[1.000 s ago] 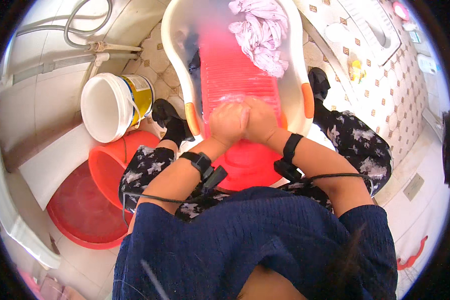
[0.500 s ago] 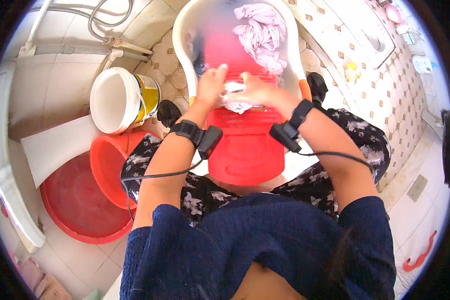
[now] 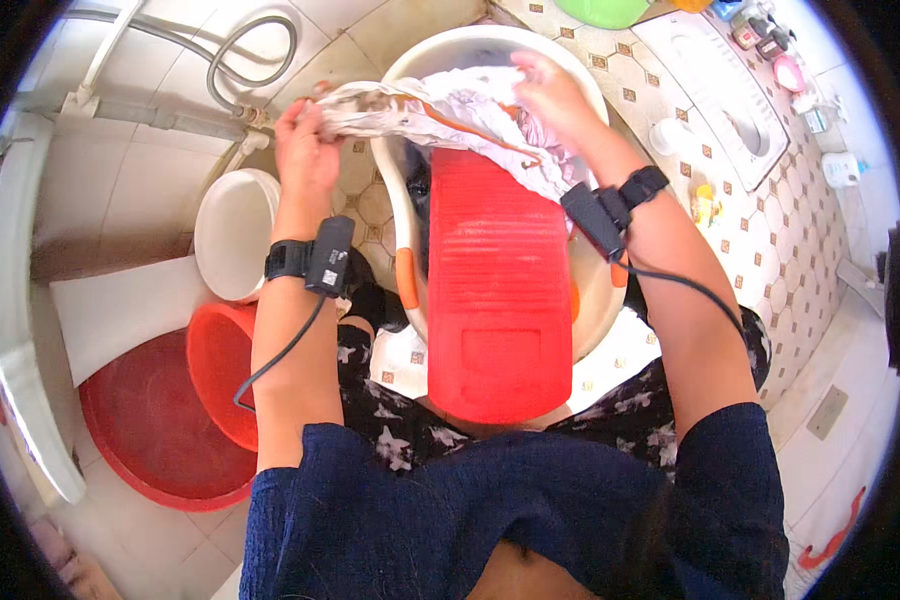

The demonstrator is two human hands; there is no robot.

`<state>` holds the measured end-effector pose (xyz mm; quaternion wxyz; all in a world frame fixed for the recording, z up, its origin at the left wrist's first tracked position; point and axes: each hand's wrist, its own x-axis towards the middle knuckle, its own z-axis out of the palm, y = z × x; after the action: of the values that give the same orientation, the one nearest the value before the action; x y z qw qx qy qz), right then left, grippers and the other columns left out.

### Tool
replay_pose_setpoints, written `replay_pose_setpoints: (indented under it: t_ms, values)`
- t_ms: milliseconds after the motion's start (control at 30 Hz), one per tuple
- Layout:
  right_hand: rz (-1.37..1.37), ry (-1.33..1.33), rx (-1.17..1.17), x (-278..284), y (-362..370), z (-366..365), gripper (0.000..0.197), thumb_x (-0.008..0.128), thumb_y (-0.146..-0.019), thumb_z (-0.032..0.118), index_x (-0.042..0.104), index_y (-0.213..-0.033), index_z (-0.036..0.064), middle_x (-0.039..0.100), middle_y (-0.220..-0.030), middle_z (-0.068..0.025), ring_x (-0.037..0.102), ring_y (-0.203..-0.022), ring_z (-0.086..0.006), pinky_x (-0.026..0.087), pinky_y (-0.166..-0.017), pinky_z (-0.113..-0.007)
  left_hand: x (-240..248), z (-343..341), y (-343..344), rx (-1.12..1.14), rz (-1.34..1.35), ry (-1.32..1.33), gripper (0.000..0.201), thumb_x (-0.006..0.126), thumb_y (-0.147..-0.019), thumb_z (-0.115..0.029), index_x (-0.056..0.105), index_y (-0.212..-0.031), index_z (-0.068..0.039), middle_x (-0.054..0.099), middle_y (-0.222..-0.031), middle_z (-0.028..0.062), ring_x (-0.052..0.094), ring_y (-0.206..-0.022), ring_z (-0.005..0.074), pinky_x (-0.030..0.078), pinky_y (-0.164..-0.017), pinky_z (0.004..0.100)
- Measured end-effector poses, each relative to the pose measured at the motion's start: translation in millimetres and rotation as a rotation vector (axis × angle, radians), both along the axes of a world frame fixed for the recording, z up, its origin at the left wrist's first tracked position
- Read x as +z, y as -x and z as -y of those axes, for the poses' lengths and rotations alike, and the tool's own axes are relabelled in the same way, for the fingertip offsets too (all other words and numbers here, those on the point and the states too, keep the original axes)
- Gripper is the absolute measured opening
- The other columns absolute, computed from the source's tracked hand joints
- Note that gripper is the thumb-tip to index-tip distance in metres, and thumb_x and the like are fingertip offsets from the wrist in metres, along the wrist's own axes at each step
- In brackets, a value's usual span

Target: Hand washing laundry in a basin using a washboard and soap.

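Observation:
A wet white and pale lavender garment with orange-brown trim [image 3: 450, 115] is stretched above the tub. My left hand [image 3: 308, 150] grips its bunched end, out past the tub's left rim. At the other side my right hand [image 3: 560, 100] has its fingers curled on the cloth, partly hidden by it. Part of the garment hangs down by my right wrist over a red ridged washboard [image 3: 500, 300]. The washboard slopes from the white tub [image 3: 392, 195] toward my lap, between my knees. Dark cloth shows inside the tub, left of the board.
To the left stand a white bucket [image 3: 235, 235], a red bucket [image 3: 220, 375] and a wide dark-red basin [image 3: 160, 430]. A grey hose [image 3: 288, 60] loops on the wall pipes. A squat toilet [image 3: 740, 105], several bottles and a green basin [image 3: 602, 10] lie beyond, at the right and back.
Both hands have left the washboard and moved forward and apart, the left one outward. The garment is now lifted and spread between them. My view has shifted slightly.

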<state>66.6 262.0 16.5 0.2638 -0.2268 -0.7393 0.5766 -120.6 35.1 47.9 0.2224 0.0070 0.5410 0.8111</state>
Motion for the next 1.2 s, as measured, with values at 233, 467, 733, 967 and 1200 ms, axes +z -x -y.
replay_pose_setpoints:
  t_ms: [233, 467, 733, 967, 1200]
  values:
    - [0.685, -0.551, 0.449, -5.3, 26.4, 30.8, 0.047, 0.058, -0.073, 0.029, 0.052, -0.115, 0.0078, 0.044, -0.122, -0.0227, 0.043, -0.112, -0.0372, 0.035, -0.093, -0.044, -70.5, -39.5, 7.7, -0.822, -1.101, 1.013, 0.058, 0.063, -0.074, -0.027, 0.041, -0.127, -0.018, 0.026, -0.136, 0.0185, 0.028, -0.124, 0.0366, 0.025, -0.1, 0.0476]
    - [0.746, -0.964, 0.303, -90.0, 27.2, 20.6, 0.064, 0.051, -0.076, 0.053, 0.041, -0.127, 0.0161, 0.025, -0.139, -0.0154, 0.018, -0.129, -0.0318, 0.013, -0.102, -0.05, -122.3, -100.7, -15.4, -0.994, -1.35, 1.341, 0.063, 0.054, -0.076, -0.051, 0.036, -0.13, -0.024, 0.021, -0.139, 0.0206, 0.021, -0.125, 0.0449, 0.021, -0.102, 0.0478]
    - [0.969, -0.694, 0.541, -91.4, 80.4, -7.1, 0.051, 0.05, -0.078, 0.044, 0.048, -0.119, 0.0137, 0.049, -0.118, -0.0201, 0.049, -0.106, -0.037, 0.035, -0.09, -0.048, -164.2, -126.8, 30.9, -1.19, -1.178, 1.177, 0.034, 0.045, -0.083, -0.032, 0.056, -0.107, -0.01, 0.056, -0.107, 0.0183, 0.053, -0.099, 0.0347, 0.039, -0.086, 0.0424]
    - [0.972, -0.785, 0.39, -121.0, 91.7, -26.5, 0.025, 0.051, -0.075, 0.022, 0.063, -0.094, 0.0107, 0.062, -0.091, -0.0152, 0.058, -0.09, -0.0327, 0.045, -0.077, -0.043, -158.4, -127.3, 31.1, -1.121, -0.824, 1.263, 0.047, 0.054, -0.077, -0.035, 0.051, -0.113, -0.003, 0.052, -0.112, 0.0223, 0.05, -0.105, 0.0338, 0.038, -0.09, 0.0383]
    - [0.207, -0.066, 0.126, 5.0, 93.8, 5.0, 0.016, 0.043, -0.08, 0.004, 0.056, -0.087, 0.0002, 0.058, -0.075, -0.0067, 0.054, -0.069, -0.014, 0.044, -0.063, -0.025, -98.9, -104.0, 11.6, -0.754, -1.091, 0.522, 0.091, 0.075, -0.06, -0.014, 0.022, -0.132, -0.002, 0.044, -0.123, 0.0184, 0.045, -0.111, 0.0298, 0.033, -0.095, 0.0356]
